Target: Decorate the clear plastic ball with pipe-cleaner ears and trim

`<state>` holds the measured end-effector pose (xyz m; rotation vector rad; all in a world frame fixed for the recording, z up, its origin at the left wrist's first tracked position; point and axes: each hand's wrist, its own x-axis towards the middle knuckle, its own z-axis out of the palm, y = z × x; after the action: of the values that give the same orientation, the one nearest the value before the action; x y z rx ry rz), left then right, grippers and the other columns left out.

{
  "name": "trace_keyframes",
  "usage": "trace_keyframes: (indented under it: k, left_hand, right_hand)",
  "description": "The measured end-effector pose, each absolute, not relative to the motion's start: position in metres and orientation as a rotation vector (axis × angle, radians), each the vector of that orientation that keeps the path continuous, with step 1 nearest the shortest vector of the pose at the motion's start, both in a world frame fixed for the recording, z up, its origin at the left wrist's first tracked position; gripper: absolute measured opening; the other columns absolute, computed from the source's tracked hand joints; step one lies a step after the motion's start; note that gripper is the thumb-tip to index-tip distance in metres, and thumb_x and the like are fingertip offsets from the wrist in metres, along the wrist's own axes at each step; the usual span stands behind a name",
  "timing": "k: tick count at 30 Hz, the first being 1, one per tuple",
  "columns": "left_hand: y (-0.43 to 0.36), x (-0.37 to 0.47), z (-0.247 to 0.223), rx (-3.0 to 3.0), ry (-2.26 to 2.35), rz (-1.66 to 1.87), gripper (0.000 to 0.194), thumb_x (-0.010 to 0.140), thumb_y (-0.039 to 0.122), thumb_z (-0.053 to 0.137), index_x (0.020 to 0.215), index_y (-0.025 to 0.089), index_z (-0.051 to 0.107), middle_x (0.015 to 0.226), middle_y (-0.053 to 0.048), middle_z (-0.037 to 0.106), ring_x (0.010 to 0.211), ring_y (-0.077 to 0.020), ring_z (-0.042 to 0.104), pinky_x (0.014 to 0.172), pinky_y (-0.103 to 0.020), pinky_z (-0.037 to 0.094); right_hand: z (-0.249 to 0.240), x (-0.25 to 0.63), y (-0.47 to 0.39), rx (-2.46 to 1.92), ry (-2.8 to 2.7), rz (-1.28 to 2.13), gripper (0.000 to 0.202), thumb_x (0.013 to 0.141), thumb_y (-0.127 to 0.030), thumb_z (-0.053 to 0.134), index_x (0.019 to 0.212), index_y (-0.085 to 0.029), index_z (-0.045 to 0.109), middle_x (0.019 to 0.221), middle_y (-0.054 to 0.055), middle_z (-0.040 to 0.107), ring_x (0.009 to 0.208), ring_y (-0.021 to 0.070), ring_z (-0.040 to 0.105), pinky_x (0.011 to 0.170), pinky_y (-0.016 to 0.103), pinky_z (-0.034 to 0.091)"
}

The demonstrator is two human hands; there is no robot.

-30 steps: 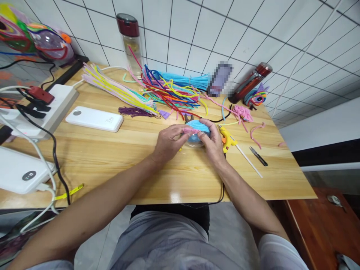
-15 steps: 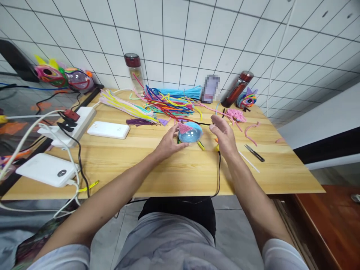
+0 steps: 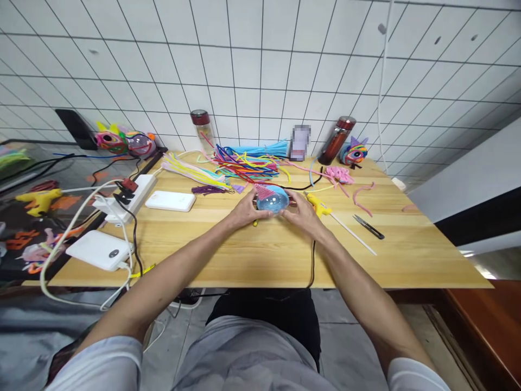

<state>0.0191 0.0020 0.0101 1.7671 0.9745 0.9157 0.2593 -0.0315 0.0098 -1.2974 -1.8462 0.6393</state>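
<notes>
A clear plastic ball (image 3: 273,203) with light-blue pipe cleaners along its top and a pink ribbed triangle on its upper left is between my two hands. My left hand (image 3: 246,209) grips it from the left, thumb along the lower front. From the right, my right hand (image 3: 302,213) closes on it, thumb at the lower right; its farther fingers are partly hidden behind the ball. Just beyond my right hand lies a yellow glue gun (image 3: 319,205), a white glue stick (image 3: 353,233) pointing from it toward the lower right.
Bundles of coloured pipe cleaners (image 3: 248,165) lie at the back. Black thread snips (image 3: 368,227) rest at the right. Two flasks, a red one (image 3: 337,141) among them, stand by the tiled wall. White power banks (image 3: 170,201) and a power strip (image 3: 134,198) with cables occupy the left.
My right hand has moved left from above the glue gun onto the ball, so both hands now hold it. The camera view has shifted, showing more of the left side.
</notes>
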Motion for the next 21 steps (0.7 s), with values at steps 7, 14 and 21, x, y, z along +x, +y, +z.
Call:
trace_keyframes:
  k: [7, 14, 21]
  left_hand:
    - [0.004, 0.013, -0.004, 1.75, 0.989, 0.937, 0.085, 0.067, 0.054, 0.093, 0.136, 0.016, 0.062, 0.138, -0.015, 0.073, 0.121, -0.0336, 0.072, 0.106, -0.047, 0.06]
    - [0.006, 0.014, -0.013, 1.77, 0.989, 0.949, 0.094, 0.067, 0.06, 0.093, 0.143, 0.016, 0.059, 0.145, -0.017, 0.069, 0.136, -0.0372, 0.065, 0.119, -0.053, 0.052]
    - [0.008, 0.009, -0.015, 1.775, 1.055, 0.921, 0.098, 0.066, 0.06, 0.094, 0.147, 0.017, 0.058, 0.162, -0.018, 0.056, 0.154, -0.0398, 0.048, 0.132, -0.056, 0.035]
  right_hand:
    - [0.016, 0.25, -0.043, -1.301, -1.841, 0.356, 0.059, 0.09, -0.047, 0.072, 0.142, -0.02, 0.064, 0.147, 0.017, 0.066, 0.139, 0.0336, 0.06, 0.119, 0.055, 0.048]
    - [0.011, 0.212, -0.04, -1.425, -1.798, 0.241, 0.069, 0.093, -0.052, 0.069, 0.149, -0.014, 0.057, 0.151, 0.022, 0.06, 0.144, 0.0379, 0.054, 0.124, 0.06, 0.041]
    - [0.037, 0.256, -0.066, -1.463, -1.631, 0.569, 0.049, 0.1, -0.049, 0.057, 0.14, -0.022, 0.066, 0.14, 0.013, 0.073, 0.126, 0.0284, 0.069, 0.108, 0.046, 0.054]
